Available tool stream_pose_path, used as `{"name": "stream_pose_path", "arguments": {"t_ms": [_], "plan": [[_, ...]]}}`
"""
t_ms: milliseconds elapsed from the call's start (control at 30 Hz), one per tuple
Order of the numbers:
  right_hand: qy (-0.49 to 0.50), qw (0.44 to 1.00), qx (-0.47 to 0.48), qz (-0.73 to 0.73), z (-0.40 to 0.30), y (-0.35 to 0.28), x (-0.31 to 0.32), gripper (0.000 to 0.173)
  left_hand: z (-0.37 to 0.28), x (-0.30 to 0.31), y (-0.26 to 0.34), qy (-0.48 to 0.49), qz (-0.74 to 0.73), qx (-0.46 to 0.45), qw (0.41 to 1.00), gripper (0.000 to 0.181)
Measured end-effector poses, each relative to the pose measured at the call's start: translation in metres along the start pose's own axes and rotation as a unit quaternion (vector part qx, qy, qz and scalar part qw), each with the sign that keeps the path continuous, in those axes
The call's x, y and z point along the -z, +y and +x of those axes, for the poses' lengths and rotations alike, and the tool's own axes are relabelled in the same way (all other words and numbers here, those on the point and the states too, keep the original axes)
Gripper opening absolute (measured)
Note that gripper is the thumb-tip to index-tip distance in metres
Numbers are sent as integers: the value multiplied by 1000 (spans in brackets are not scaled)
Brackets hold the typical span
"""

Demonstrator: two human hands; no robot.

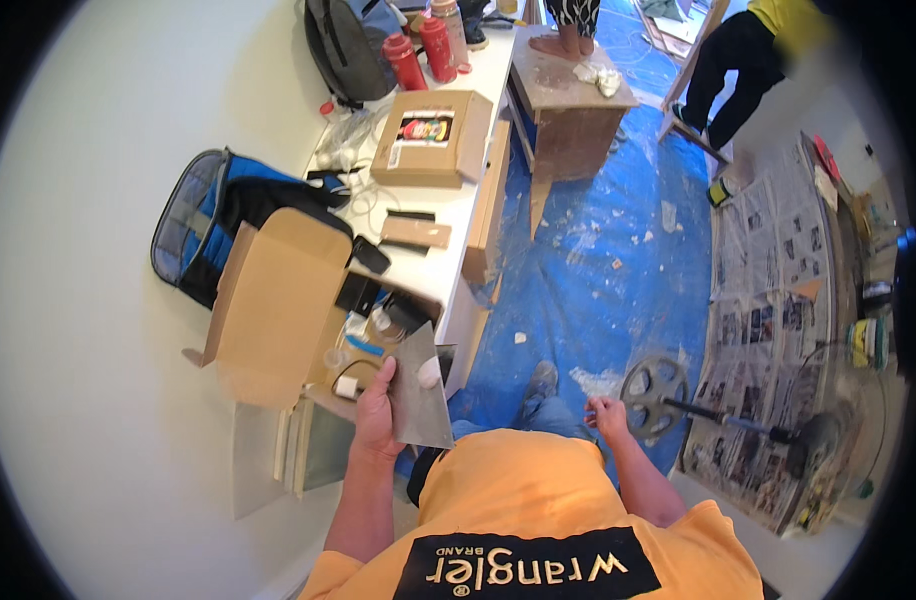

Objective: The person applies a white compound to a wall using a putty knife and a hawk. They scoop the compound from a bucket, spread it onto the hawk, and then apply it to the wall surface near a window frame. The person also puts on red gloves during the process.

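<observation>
My left hand [375, 420] grips a flat metal plate [417, 409], its thumb over the near edge. A small lump of pale putty-like paste [429, 373] sticks to the plate. Under and beyond it stands an open cardboard box [278, 307] holding a dark cylinder [405, 311], a blue strip [364, 345] and other small items. Low at my right side, my right hand [606, 417] has its fingers curled. No object shows in it, though the palm is hidden. Beside it in the view is the round slotted base of a pedestal fan [655, 397].
Bottles [437, 49], a closed cardboard box [420, 142] and bags [353, 52] crowd the white counter [420, 277]. A person stands barefoot on a wooden cabinet [578, 142]; another person [735, 67] is on a ladder. Debris litters the blue floor sheet [593, 247]. Newspaper [765, 300] covers the right side.
</observation>
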State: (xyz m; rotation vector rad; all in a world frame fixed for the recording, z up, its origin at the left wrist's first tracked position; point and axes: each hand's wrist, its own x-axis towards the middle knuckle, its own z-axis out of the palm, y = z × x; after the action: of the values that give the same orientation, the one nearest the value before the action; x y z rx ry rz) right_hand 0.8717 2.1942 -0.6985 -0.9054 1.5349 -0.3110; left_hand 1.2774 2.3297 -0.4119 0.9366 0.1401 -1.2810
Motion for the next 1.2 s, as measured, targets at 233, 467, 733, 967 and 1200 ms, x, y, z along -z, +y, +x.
{"name": "stream_pose_path", "arguments": {"t_ms": [233,467,733,967,1200], "plan": [[11,996,20,-81,107,-53,124,21,89,-107,-29,27,14,7,1000,41],[40,988,38,-146,202,-149,140,23,207,-176,-18,9,6,17,1000,40],[5,971,-32,-236,267,-279,121,34,386,-276,67,15,26,5,1000,42],[-13,939,191,-285,396,-555,31,42,454,-299,149,61,-2,-89,994,43],[-136,877,443,-126,511,-855,-182,38,459,-293,197,239,-9,-234,942,42]]}}
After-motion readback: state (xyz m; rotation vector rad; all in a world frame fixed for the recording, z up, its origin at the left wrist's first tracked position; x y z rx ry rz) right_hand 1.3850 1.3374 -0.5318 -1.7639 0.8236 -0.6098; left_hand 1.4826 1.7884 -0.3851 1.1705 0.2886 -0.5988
